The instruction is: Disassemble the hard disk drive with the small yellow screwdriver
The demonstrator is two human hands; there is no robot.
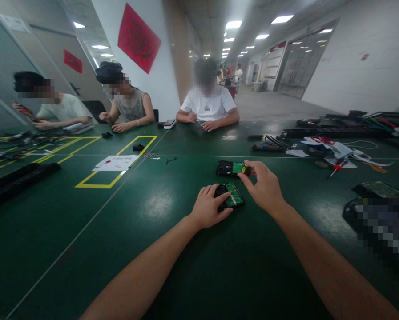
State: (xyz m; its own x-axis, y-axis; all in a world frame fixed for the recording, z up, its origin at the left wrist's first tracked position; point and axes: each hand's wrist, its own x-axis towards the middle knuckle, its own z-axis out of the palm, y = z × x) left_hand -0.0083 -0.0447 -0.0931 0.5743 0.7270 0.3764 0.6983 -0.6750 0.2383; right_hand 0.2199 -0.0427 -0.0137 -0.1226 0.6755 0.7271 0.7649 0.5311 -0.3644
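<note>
Left fingers (pixel 216 192) rest atop near drive (pixel 233 198) (board up).

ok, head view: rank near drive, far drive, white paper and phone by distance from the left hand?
1. near drive: under the left hand, touching.
2. far drive: just beyond it on the table.
3. white paper: off to the left.
4. phone: far table edge, left of centre.

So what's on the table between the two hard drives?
Nothing; the head view shows only bare green table between the near drive under the left hand and the far drive at the right hand.
</note>
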